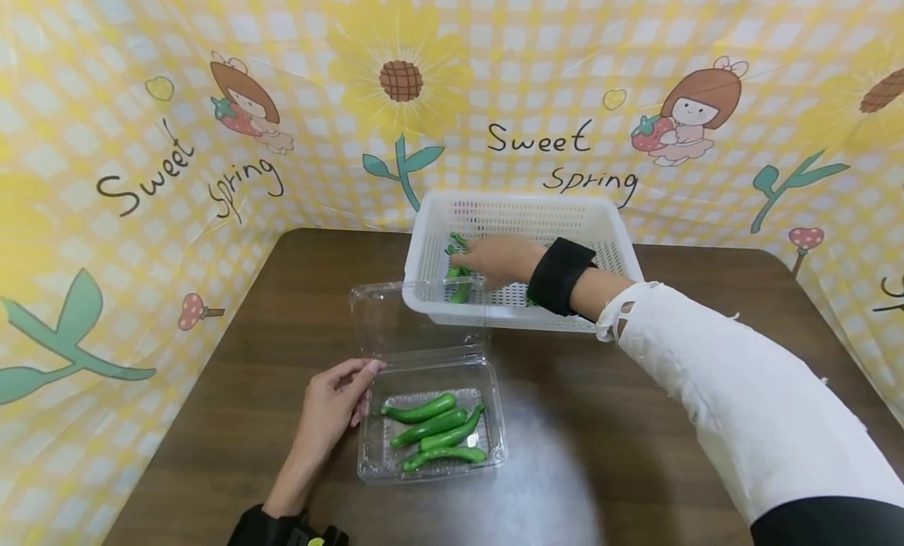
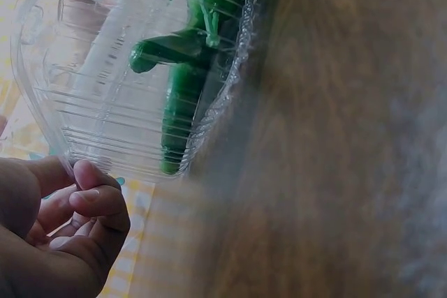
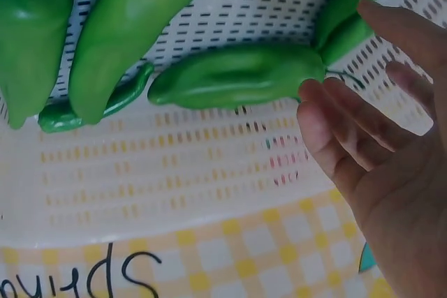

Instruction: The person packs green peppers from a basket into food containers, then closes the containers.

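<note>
Pinching ribbed plastic box (image 1: 374,389), left hand (image 1: 335,402); right hand (image 1: 503,260) unclenched beside curved glossy peppers (image 3: 237,75).

The head view looks forward and down over the worktop (image 1: 565,452), the widest of 3. The left wrist view, close and rolled sideways, faces the clear clamshell box (image 2: 84,116); the right wrist view peers closely, upside down, into the white basket (image 3: 174,186). Head and left share the box; head and right, the basket.
</note>
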Available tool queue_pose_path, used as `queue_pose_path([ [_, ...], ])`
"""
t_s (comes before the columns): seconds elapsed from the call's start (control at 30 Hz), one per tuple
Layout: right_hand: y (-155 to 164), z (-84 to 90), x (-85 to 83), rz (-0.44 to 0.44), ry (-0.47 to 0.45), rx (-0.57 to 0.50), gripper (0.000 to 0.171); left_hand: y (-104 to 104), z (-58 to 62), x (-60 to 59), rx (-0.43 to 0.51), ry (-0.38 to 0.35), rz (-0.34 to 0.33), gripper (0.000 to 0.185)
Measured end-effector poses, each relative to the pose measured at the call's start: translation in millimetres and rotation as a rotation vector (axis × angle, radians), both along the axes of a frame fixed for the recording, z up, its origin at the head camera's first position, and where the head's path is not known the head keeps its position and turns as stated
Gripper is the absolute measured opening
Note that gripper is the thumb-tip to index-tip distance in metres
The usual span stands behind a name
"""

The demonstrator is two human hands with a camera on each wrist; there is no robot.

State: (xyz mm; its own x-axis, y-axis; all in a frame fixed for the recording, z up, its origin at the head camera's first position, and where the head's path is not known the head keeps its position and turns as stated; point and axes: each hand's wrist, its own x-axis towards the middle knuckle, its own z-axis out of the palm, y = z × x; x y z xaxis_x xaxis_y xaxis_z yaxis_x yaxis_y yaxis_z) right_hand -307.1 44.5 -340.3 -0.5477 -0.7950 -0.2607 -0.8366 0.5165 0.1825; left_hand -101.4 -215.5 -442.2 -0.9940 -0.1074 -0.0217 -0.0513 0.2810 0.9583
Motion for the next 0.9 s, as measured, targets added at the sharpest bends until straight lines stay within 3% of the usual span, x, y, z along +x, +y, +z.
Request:
queue_pose_path([
  [0.17,-5.2,-7.5,-3.3,0.028,0.003,0.046,0.058,0.7,0.8,-0.3,-0.002,-0.018,0.004,0.029],
  [0.53,-17.6,-31.8,-25.1,-0.008,-0.114,0.064,0.063,1.0,1.7,-0.6,0.014,-0.031,0.006,0.028],
  [0.9,-28.2,-37.0,-22.8,0.001,-0.044,0.093,0.053,-0.7,2.4,-1.0,0.021,-0.029,0.002,0.027],
])
